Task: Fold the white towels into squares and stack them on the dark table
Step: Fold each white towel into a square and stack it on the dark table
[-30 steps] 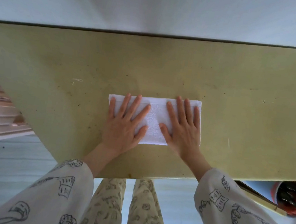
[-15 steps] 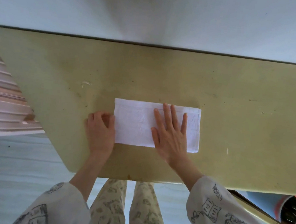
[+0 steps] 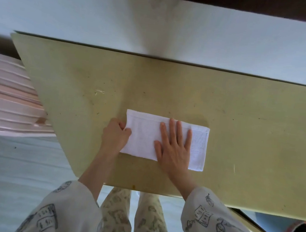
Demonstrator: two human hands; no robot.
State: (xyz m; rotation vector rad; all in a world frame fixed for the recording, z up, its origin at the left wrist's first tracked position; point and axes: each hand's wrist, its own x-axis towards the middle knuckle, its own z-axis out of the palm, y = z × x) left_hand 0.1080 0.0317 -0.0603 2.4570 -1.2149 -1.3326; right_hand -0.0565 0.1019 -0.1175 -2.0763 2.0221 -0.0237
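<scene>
**Towel Folded to a Strip, Left Edge Pinched**

At the centre of the frame, in the single head view, a white towel [image 3: 146, 136] lay folded into a long rectangle on the yellowish tabletop [image 3: 243, 110], its long sides running left to right and slightly tilted down toward the right. The right hand [image 3: 174, 146] pressed flat on the towel's middle-right part, fingers straight and close together, pointing toward the top of the frame; its grip was wide, holding nothing. The left hand [image 3: 115, 136] sat at the towel's left short edge with fingers curled, its grip narrow and pinching that edge between thumb and fingertips. Both forearms came up from the lower part of the frame out of pale sleeves [image 3: 221, 227] printed with dark line drawings; patterned trousers [image 3: 132, 217] showed between them, below the tabletop's near edge. A small white thread [image 3: 100, 91] lay on the tabletop, up and left of the towel, well apart from it. A pink ribbed object [image 3: 5, 92] stood at the left edge of the frame, beside the tabletop.
</scene>
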